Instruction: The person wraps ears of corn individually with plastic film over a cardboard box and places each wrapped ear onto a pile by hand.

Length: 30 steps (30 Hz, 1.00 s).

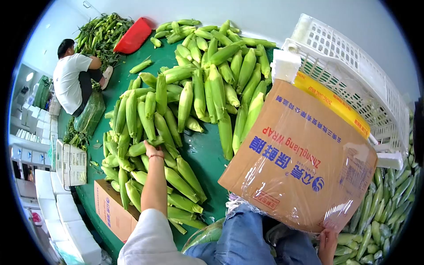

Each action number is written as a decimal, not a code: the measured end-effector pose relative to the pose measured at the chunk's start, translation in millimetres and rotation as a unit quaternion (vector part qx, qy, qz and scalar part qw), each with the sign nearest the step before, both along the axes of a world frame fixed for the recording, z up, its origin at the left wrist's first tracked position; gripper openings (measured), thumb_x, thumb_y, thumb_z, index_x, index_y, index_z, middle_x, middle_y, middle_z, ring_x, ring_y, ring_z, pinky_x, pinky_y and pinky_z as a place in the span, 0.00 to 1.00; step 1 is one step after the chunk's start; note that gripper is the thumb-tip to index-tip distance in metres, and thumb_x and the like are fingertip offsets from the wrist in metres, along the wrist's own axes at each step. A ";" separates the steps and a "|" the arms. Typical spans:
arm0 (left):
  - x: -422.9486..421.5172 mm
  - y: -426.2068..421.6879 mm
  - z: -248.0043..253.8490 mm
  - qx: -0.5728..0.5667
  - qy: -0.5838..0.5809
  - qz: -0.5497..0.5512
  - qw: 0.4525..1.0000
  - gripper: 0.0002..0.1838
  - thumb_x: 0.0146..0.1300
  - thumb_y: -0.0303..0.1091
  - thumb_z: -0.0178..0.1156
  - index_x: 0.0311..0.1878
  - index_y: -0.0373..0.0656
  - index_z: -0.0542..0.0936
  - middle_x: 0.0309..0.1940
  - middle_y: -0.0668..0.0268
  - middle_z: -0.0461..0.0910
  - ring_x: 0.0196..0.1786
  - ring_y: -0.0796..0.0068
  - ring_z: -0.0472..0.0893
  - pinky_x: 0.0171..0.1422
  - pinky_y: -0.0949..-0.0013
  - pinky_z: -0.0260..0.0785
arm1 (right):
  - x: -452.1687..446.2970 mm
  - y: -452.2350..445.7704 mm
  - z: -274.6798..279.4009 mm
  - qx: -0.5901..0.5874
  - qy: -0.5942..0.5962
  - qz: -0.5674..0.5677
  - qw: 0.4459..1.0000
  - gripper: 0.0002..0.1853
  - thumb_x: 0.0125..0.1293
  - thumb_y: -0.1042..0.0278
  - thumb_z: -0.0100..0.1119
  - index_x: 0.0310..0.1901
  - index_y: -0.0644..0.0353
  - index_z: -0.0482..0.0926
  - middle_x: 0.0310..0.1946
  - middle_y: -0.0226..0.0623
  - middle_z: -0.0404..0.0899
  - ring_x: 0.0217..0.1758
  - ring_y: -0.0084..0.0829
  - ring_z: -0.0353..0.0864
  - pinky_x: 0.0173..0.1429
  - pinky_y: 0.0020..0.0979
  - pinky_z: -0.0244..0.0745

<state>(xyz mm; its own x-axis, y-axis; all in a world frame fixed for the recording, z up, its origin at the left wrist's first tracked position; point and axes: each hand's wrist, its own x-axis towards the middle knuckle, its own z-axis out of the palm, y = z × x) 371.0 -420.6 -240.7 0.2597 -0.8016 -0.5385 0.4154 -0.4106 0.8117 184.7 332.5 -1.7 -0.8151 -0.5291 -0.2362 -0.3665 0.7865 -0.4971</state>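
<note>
A large heap of green corn ears in husks (185, 99) lies on the green floor. My left hand (152, 149), with a red band at the wrist, reaches into the heap and has its fingers round a corn ear (140, 148). At the lower right, my right hand (327, 240) is at the bottom edge of a brown cardboard box (304, 159) covered with clear film; its fingers are partly hidden. A yellow box (331, 99) and white foam pieces (285, 66) show behind the cardboard box.
White crates (353, 66) stand at the right, beside wrapped corn (380, 212). At the upper left a person (73, 79) sits near a green pile (104, 37) and a red basin (134, 36). A smaller carton (112, 207) and white basket (73, 165) are at left.
</note>
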 end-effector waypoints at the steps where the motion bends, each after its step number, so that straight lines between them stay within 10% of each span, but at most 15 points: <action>1: -2.9 25.5 18.5 -0.015 0.031 -0.025 0.999 0.33 0.65 0.58 0.61 0.66 0.49 0.69 0.60 0.63 0.72 0.57 0.61 0.73 0.63 0.55 0.66 | 0.3 -0.3 1.0 0.000 -0.009 -0.009 1.000 0.08 0.73 0.68 0.52 0.45 0.62 0.76 0.35 0.47 0.76 0.39 0.42 0.76 0.46 0.42 0.70; 8: -22.0 265.8 182.7 -0.121 -0.058 -0.307 0.942 0.25 0.71 0.44 0.57 0.65 0.44 0.65 0.50 0.64 0.76 0.46 0.66 0.78 0.48 0.61 0.75 | 2.3 -17.8 9.3 0.016 -0.071 -0.127 0.989 0.02 0.64 0.72 0.57 0.36 0.59 0.77 0.32 0.43 0.81 0.40 0.46 0.80 0.46 0.41 0.74; 11: -57.9 299.6 218.7 -0.424 -0.172 -0.616 0.641 0.31 0.59 0.39 0.67 0.65 0.43 0.70 0.50 0.62 0.77 0.48 0.64 0.80 0.50 0.62 0.75 | 7.3 -18.5 6.2 0.016 -0.048 -0.134 0.990 0.02 0.64 0.72 0.57 0.37 0.59 0.76 0.31 0.44 0.82 0.38 0.47 0.81 0.45 0.41 0.73; 14: -155.3 355.0 266.5 -0.670 -0.232 -0.646 0.282 0.34 0.48 0.42 0.73 0.62 0.55 0.77 0.49 0.61 0.78 0.47 0.61 0.81 0.48 0.64 0.76 | 16.3 -23.7 6.4 0.028 0.057 -0.108 0.992 0.03 0.64 0.72 0.57 0.37 0.60 0.76 0.30 0.45 0.81 0.36 0.47 0.82 0.43 0.40 0.74; 17: -212.1 399.6 257.0 -0.690 -0.153 -0.689 0.159 0.31 0.46 0.43 0.73 0.59 0.60 0.80 0.47 0.62 0.79 0.46 0.60 0.80 0.44 0.64 0.77 | 25.5 -25.7 33.9 -0.018 -0.011 -0.166 0.986 0.03 0.65 0.72 0.56 0.37 0.61 0.75 0.30 0.43 0.82 0.38 0.42 0.83 0.44 0.37 0.74; 22: -239.2 409.6 256.1 -0.643 -0.150 -0.743 0.110 0.31 0.49 0.44 0.70 0.61 0.63 0.78 0.44 0.67 0.79 0.47 0.65 0.79 0.43 0.65 0.77 | -11.2 -33.4 74.6 -0.568 -0.214 -0.336 0.720 0.06 0.69 0.71 0.54 0.43 0.62 0.76 0.44 0.36 0.82 0.50 0.30 0.81 0.56 0.35 0.71; 24: -240.2 412.3 260.7 -0.637 -0.177 -0.741 0.117 0.31 0.48 0.42 0.71 0.60 0.62 0.79 0.43 0.67 0.80 0.46 0.64 0.80 0.43 0.65 0.77 | -40.6 -60.4 38.7 -0.331 0.057 -0.169 0.926 0.14 0.67 0.59 0.59 0.46 0.62 0.77 0.47 0.38 0.81 0.55 0.36 0.78 0.57 0.38 0.69; 27: -213.6 408.1 250.8 -0.708 -0.188 -0.645 0.220 0.30 0.49 0.41 0.71 0.59 0.54 0.79 0.51 0.58 0.78 0.51 0.54 0.79 0.48 0.59 0.76 | -67.1 -95.0 0.7 -0.049 0.259 -0.023 0.964 0.25 0.62 0.45 0.62 0.46 0.60 0.77 0.46 0.38 0.79 0.54 0.40 0.76 0.56 0.38 0.68; 30: -164.5 408.7 233.7 -0.711 -0.212 -0.568 0.355 0.18 0.52 0.37 0.72 0.48 0.49 0.83 0.54 0.59 0.78 0.53 0.55 0.80 0.49 0.59 0.75 | -84.9 -96.1 -7.0 -0.007 0.277 -0.017 0.961 0.30 0.56 0.36 0.63 0.45 0.58 0.78 0.46 0.39 0.78 0.48 0.40 0.76 0.53 0.39 0.69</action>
